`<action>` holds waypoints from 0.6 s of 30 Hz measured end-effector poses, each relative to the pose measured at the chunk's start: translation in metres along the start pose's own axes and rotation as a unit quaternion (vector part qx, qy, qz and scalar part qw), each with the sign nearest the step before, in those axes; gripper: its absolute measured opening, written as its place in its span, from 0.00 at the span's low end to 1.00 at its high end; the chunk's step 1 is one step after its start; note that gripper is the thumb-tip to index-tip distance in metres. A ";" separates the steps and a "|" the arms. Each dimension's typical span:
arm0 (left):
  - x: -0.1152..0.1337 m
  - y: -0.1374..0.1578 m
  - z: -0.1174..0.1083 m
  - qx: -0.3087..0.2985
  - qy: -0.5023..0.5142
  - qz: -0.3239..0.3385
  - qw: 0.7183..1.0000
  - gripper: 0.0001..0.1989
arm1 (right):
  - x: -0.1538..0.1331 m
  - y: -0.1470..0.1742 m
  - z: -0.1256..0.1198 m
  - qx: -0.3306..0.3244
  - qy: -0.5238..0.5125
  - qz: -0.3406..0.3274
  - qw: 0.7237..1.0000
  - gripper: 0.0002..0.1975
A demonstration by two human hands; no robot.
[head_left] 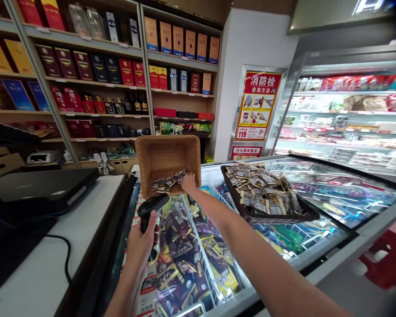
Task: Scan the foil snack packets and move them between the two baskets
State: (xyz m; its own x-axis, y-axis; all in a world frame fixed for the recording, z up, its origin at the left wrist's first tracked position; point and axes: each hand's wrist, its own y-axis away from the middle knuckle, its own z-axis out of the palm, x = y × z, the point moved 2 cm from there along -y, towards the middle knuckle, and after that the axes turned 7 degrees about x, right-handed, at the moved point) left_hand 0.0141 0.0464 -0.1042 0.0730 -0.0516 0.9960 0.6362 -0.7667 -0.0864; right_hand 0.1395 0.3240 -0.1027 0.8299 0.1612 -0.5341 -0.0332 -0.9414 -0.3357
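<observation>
The tan woven basket (166, 152) sits just off the middle of the view, toward 9 o'clock. Its open mouth faces the person. A few small, flat, shiny wrapped packets (166, 182) lie along its low side. Each packet looks very light. The wrap may be slippery, and what is inside could snap if squeezed hard, so a soft pinch on an edge should work best.

The right hand (189, 181) is in the basket, at its 4 o'clock corner, by the packets. Its fingertips are hidden, so I cannot tell if it has picked one up.

The left hand (141, 235), toward 8 o'clock, is wrapped around the black plastic scanner (154, 202). The scanner looks hard and fairly light, and the handle is the good place to hold it. The two hands are apart.

Between 3 and 4 o'clock, a dark brown woven basket (277, 216) holds a big heap of small packets. It rests on the long, glass-topped freezer (366, 233). A white-topped bench (97, 204) stands toward 8 o'clock.
</observation>
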 end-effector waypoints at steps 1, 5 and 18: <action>-0.001 0.000 0.000 0.001 0.005 -0.005 1.000 0.35 | -0.001 -0.005 0.004 -0.010 0.005 0.004 1.000 0.24; -0.003 0.002 0.002 -0.002 0.013 -0.016 1.000 0.36 | 0.000 -0.008 0.013 -0.044 0.008 -0.005 0.999 0.24; 0.005 0.006 0.011 -0.030 0.017 -0.038 0.999 0.38 | 0.058 0.094 -0.089 0.115 -0.333 -0.018 0.936 0.19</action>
State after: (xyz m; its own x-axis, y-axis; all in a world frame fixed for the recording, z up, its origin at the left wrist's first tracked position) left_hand 0.0266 0.0491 -0.1004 -0.0007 -0.0129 0.9999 0.5917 -0.8061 -0.0100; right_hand 0.2337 0.2184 -0.0964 0.3038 0.4131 -0.8585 -0.1936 -0.8555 -0.4802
